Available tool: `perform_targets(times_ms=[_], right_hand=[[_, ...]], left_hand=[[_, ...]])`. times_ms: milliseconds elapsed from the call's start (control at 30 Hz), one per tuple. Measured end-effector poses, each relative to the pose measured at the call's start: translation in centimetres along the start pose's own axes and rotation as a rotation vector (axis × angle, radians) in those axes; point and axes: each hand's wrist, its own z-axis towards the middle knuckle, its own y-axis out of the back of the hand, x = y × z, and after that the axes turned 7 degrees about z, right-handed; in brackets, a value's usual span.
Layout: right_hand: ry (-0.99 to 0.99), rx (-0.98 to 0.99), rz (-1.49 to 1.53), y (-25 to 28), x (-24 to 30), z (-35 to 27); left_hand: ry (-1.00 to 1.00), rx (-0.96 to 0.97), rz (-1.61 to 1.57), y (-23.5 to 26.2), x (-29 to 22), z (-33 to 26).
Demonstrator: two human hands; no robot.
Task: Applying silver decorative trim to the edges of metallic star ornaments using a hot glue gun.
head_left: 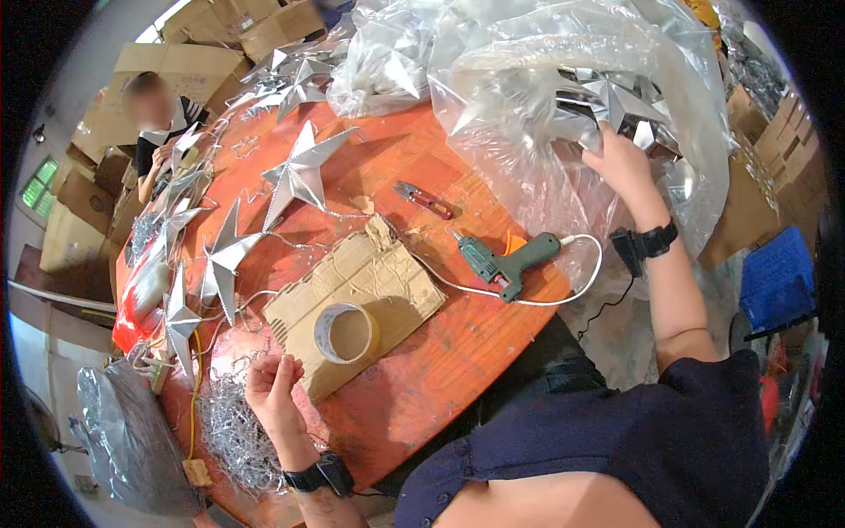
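My right hand (620,167) reaches into the mouth of a large clear plastic bag (502,88) at the far right. Its thumb and index finger are apart, the fingertips at the edge of a silver folded star (616,99) among others in the bag. Over the table's near left side, my left hand (275,392) is closed, thumb against curled fingers; whatever it may hold cannot be made out. Below it lies a heap of silver tinsel (233,431). A roll of tape (346,334) rests on a flattened piece of cardboard (304,295) beside this hand.
On the orange table (466,370) lie a green glue gun (506,264) with a white cord and red-handled thread snips (424,201). Silver stars (308,167) on strings spread across the left. A person (158,132) sits at the far left. Cardboard boxes (172,75) stand behind.
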Motion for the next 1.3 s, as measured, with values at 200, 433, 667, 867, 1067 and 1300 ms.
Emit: perform_targets(times_ms=[200,433,667,867,1067,1300], right_hand=[[0.007,0.046,0.201,1.8,-1.1,-0.1],[-0.497,-0.065,1.018,-1.2,-2.5,1.4],[-0.407,-0.135,1.549,0.3,-3.4,4.6],[-0.358,0.011,1.186,2.1,-6.7,-0.4],[-0.202,0.252,1.26,11.1,4.2,-10.7],[-0.025,0.948,1.643,9.1,9.7,-12.0]], left_hand=[[-0.084,-0.028,-0.006,0.1,-0.1,0.2],[-0.159,-0.048,-0.031,0.5,-0.4,0.0],[-0.17,-0.047,-0.037,-0.1,-0.9,-0.1],[-0.09,-0.036,0.029,0.3,0.4,0.4],[-0.009,0.006,-0.028,0.0,0.9,0.3],[-0.206,0.07,0.355,0.0,1.8,0.3]])
